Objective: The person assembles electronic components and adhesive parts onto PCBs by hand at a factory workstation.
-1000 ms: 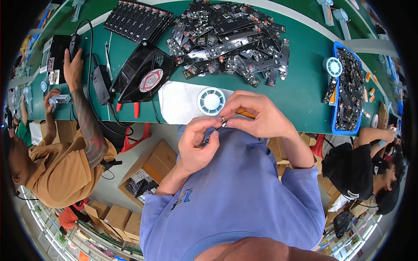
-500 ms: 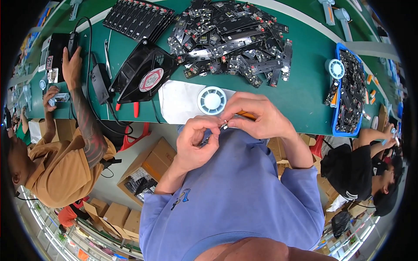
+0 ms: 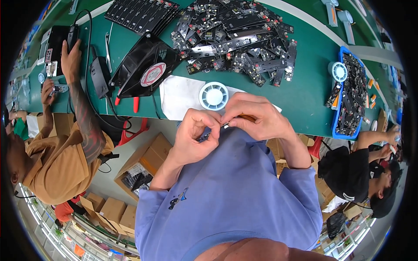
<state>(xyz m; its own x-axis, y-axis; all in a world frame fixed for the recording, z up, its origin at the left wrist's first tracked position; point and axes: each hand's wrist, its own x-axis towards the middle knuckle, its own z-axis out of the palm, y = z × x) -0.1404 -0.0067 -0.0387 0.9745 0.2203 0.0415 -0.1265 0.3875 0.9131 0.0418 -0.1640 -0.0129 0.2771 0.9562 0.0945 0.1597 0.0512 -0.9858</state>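
Close in front of my body, both hands meet over a small dark circuit board [image 3: 203, 137] with a pale part [image 3: 225, 125] at its end. My left hand [image 3: 195, 135] is closed round the board, its thumb and forefinger pinching it, so most of it is hidden. The thumb and fingertips of my right hand [image 3: 257, 116] are pressed together at the pale end. A slim orange-brown piece [image 3: 247, 117] shows between the right fingers; its kind cannot be made out. Just beyond my hands, a light-blue round fan head [image 3: 214, 96] lies on a white sheet [image 3: 174, 98].
A heap of circuit boards [image 3: 237, 41] covers the green table's far middle, beside stacked board panels [image 3: 141, 15]. A black fan [image 3: 148, 69] stands left of the sheet. At right is a blue tray [image 3: 359, 126] of boards. Co-workers sit on both sides.
My hands stay together at the board, with slight finger shifts, and the pale end is turned a little. The whole view has shifted slightly. At left, a co-worker's hand has moved slightly.
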